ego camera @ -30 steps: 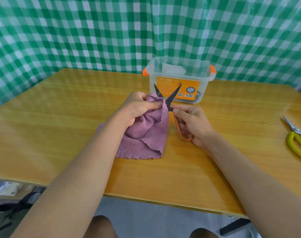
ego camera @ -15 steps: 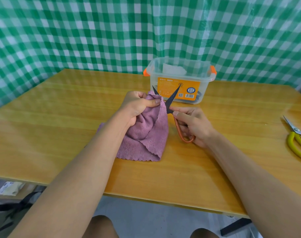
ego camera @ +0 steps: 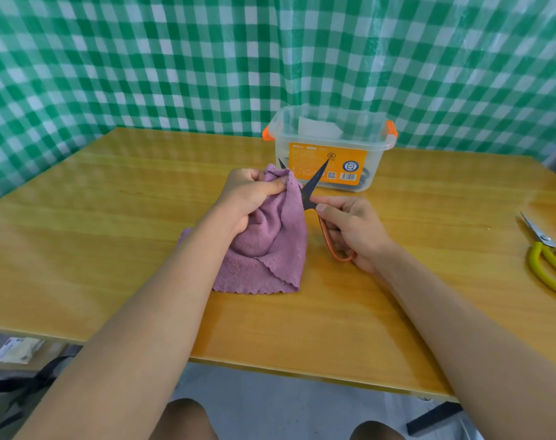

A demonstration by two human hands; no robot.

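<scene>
Green-and-white checked curtain (ego camera: pixel 143 58) closes off the whole background behind a yellow wooden desk (ego camera: pixel 111 223).

Head view, sole view. Both hands work at the middle of the desk, in front of a plastic box (ego camera: pixel 375 160).

Left hand (ego camera: pixel 248 195): fingers curled, gripping the bunched top of a purple cloth (ego camera: pixel 270 249). The upper part of the cloth is lifted and gathered in this grip; its lower part lies spread on the desk, scalloped edge toward the person.

Right hand (ego camera: pixel 352 230): closed round the handle of the orange-handled scissors (ego camera: pixel 314 187), thumb laid along the top near the pivot. The orange loop shows below the palm, close to the desk surface.

Scissors: blades spread in a V. One dark blade is bare and points up toward the box. The other is mostly hidden behind the cloth, with only its tip showing above the fold. Cloth and scissors touch at the pivot.

Box: clear, open-topped, orange clips (ego camera: pixel 391 131) at both ends, orange label (ego camera: pixel 311 163) on the near wall. White contents inside cannot be identified.

Yellow-handled scissors (ego camera: pixel 546 258) lie flat at the right edge of the desk, well apart from both hands, blades together.
</scene>
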